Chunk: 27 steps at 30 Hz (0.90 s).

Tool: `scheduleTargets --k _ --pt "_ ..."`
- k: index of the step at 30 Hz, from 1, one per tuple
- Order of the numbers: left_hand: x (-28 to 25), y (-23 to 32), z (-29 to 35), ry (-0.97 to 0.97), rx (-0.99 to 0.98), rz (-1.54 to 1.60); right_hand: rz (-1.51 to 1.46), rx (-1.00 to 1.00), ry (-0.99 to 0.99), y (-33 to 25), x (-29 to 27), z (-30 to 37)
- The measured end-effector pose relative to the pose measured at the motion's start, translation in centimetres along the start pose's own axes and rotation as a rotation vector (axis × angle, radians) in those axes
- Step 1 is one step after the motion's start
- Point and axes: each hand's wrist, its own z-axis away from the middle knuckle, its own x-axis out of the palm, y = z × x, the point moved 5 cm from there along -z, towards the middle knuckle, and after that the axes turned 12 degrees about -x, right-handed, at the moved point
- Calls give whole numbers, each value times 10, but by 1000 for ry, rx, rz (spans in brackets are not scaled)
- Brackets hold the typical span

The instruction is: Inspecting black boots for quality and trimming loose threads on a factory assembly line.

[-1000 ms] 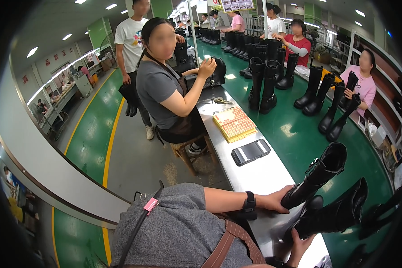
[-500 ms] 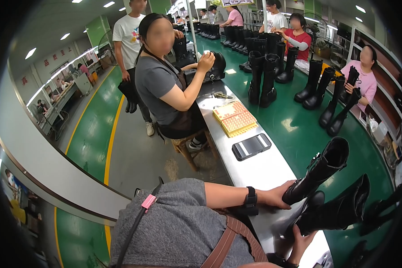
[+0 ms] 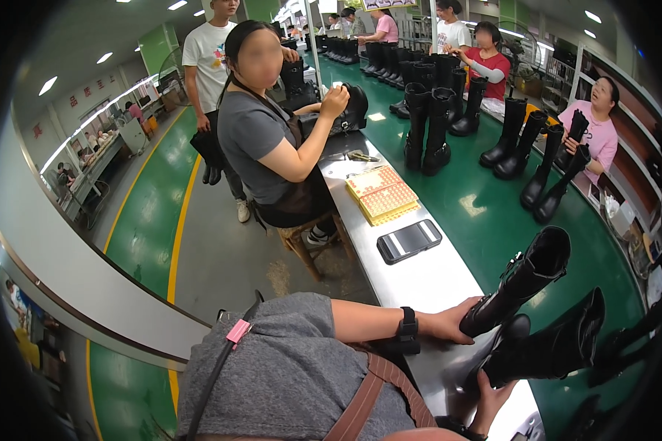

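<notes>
A tall black boot [image 3: 521, 275] with buckled straps stands tilted at the metal bench edge, and the fingers of my left hand [image 3: 450, 324] are closed round its lower back. Closer to me, a second tall black boot [image 3: 548, 344] leans to the right. My right hand [image 3: 491, 400] grips its lower part, the thumb up along the side and some fingers hidden beneath. The toe [image 3: 517, 327] of a boot shows between the two shafts. A black band [image 3: 408, 328] is round my left wrist.
A phone-like black device [image 3: 409, 241] and a yellow-and-orange patterned pad [image 3: 382, 195] lie on the metal bench [image 3: 438, 279]. Beyond runs a green belt [image 3: 463, 195] with several standing black boots [image 3: 428, 128]. A seated co-worker [image 3: 261, 132] handles a boot; others work opposite.
Both my hands keep their grip on the boots, which barely move. The whole view has shifted slightly. Across the belt, the person in pink has tilted their head up.
</notes>
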Motion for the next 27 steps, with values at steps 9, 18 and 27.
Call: scheduleTargets --k 9,18,27 --pt "1 -3 -3 10 12 -6 26 0 26 9 -6 1" --pt "-2 1 0 15 -9 23 -22 20 37 4 1 0" --pt "5 -2 -7 -12 -1 -3 5 -3 10 12 -9 1"
